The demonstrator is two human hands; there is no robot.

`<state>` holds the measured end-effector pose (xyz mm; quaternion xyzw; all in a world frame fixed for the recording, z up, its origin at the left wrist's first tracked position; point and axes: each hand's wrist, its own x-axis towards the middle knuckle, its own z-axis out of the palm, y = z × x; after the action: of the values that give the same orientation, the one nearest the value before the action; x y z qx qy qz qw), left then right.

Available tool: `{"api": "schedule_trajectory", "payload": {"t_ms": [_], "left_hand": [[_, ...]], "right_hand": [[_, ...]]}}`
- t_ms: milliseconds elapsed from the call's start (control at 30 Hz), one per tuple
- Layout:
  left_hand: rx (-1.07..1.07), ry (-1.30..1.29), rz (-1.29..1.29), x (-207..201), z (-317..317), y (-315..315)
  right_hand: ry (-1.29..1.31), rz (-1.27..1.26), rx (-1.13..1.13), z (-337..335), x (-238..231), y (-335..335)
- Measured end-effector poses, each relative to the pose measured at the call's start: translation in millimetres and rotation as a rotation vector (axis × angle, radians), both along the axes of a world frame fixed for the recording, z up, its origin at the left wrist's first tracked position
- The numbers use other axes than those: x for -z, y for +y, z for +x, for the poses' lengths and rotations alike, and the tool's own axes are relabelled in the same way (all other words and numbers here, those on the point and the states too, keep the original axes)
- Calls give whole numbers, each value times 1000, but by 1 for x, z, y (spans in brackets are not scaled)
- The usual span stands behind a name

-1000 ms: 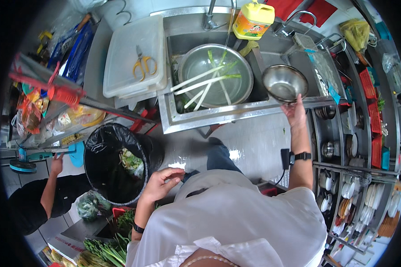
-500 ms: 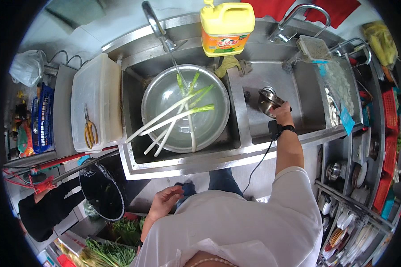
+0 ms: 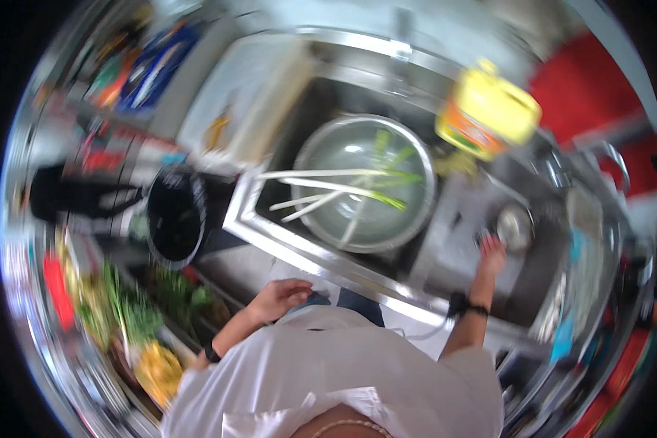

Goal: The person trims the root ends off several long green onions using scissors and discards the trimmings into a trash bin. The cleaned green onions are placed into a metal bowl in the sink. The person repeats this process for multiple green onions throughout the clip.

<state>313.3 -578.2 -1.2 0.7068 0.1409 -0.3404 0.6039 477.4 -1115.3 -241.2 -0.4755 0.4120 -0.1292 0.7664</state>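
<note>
My right hand (image 3: 492, 254) reaches into the right sink basin (image 3: 449, 255), beside a round metal pot (image 3: 516, 226). Motion smears its fingers, so I cannot tell whether they grip the pot's edge or only touch it. My left hand (image 3: 279, 299) hangs in front of my body, short of the sink edge, its fingers loosely bent with nothing in them. In the left basin stands a large metal bowl (image 3: 315, 139) of water. Several long scallions (image 3: 336, 185) lie across it, green ends over the water and white ends sticking out past the left rim.
A yellow detergent jug (image 3: 489, 113) stands behind the basins. Left of the sink, scissors (image 3: 217, 130) lie on a pale plastic box (image 3: 252, 80). A black bin (image 3: 175, 219) stands below, with leafy vegetables (image 3: 135, 314) nearer me. The tap (image 3: 400, 55) rises behind the bowl.
My view has turned, so the sink appears tilted and farther right. The metal pot has shifted within its basin and now appears right of my right hand. My left hand stays low.
</note>
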Motion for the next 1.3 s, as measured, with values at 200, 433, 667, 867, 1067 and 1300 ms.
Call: {"api": "schedule_trajectory", "payload": {"t_ms": [200,433,667,867,1067,1300], "left_hand": [[-98,-122,174,-6,-37,35],[-443,-164,234,7,-116,135],[-1341,-339,247,50,-242,368],[-2380,-420,233,70,-430,664],[-2589,-187,80,98,-500,782],[-2514,-640,627,82,-444,709]], "right_hand": [[-71,-305,-183,6,-90,97],[-70,-400,-505,3,-108,247],[-104,-555,-647,-34,-106,390],[-83,-497,-802,-86,-135,563],[-274,-570,-1188,-127,-163,692],[-287,-555,-1345,-146,-174,764]]}}
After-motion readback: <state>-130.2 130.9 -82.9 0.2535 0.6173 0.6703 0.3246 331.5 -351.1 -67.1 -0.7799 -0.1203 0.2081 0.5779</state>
